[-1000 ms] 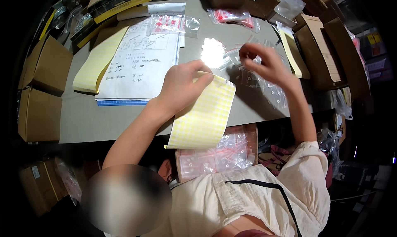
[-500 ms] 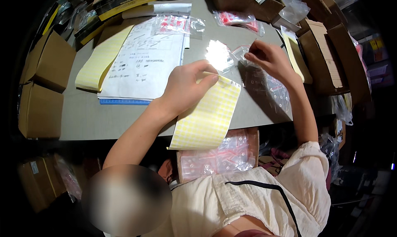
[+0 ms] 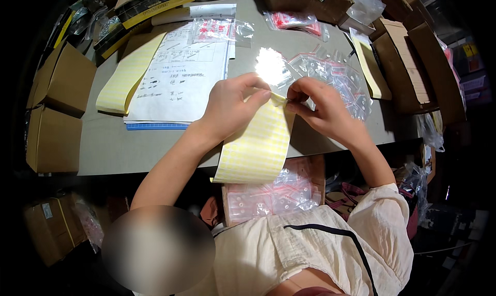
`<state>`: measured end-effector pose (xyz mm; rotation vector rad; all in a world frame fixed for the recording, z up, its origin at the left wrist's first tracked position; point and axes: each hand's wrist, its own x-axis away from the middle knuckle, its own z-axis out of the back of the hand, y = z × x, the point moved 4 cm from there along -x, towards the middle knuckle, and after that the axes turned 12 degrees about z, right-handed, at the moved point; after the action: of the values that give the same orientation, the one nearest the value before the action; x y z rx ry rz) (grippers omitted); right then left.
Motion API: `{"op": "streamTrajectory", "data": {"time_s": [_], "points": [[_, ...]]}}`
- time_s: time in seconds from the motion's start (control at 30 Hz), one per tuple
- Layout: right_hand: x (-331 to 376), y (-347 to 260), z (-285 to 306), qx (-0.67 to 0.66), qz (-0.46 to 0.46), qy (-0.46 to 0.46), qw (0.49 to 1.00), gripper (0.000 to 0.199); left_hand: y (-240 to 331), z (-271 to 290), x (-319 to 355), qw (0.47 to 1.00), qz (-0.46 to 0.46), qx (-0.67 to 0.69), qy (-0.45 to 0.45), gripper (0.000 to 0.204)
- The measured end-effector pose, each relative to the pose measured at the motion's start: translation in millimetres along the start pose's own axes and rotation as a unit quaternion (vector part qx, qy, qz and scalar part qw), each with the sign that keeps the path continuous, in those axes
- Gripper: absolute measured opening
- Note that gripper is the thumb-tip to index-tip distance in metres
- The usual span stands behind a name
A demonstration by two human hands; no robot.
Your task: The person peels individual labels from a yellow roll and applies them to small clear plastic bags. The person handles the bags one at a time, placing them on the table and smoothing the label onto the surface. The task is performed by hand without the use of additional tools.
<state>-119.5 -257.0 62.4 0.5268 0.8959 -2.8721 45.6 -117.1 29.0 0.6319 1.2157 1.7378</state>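
Observation:
A sheet of small yellow round stickers (image 3: 253,146) hangs over the table's front edge. At its top edge my left hand (image 3: 235,102) pinches it between thumb and fingers. My right hand (image 3: 323,107) is closed at the sheet's upper right corner, thumb and forefinger pressed together there. Whether a single sticker is between those fingertips is too small to tell. Beyond the right hand, many small clear zip bags (image 3: 336,76) with little white round spots lie spread on the grey table (image 3: 119,151).
Below the table edge stands a carton of filled zip bags (image 3: 274,200). Handwritten papers (image 3: 175,84) and another yellow sticker sheet (image 3: 121,79) lie to the left. Red-printed bag packs (image 3: 294,21) sit at the back. Cardboard boxes (image 3: 64,84) flank both sides.
My right hand has come down and left from above the zip bags to the sticker sheet's upper right corner. My left hand keeps its hold on the sheet.

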Motion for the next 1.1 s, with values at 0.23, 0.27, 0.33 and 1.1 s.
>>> {"op": "streamTrajectory", "data": {"time_s": [0.23,0.27,0.33,1.1], "points": [[1,-19,-17,0.223,0.109,0.018,0.969,0.026,-3,2,-1,0.999,0.006,-0.028,0.022,0.018],[2,-21,-19,0.238,0.123,0.021,0.963,0.025,-4,3,-2,0.999,0.009,-0.035,0.026,0.019],[3,-26,-22,0.254,0.143,0.013,0.956,0.025,-4,3,-2,0.998,0.022,-0.044,0.027,0.021],[-56,86,26,0.168,-0.121,-0.175,0.963,0.053,7,-3,3,0.99,0.01,-0.042,-0.135,0.022]]}}
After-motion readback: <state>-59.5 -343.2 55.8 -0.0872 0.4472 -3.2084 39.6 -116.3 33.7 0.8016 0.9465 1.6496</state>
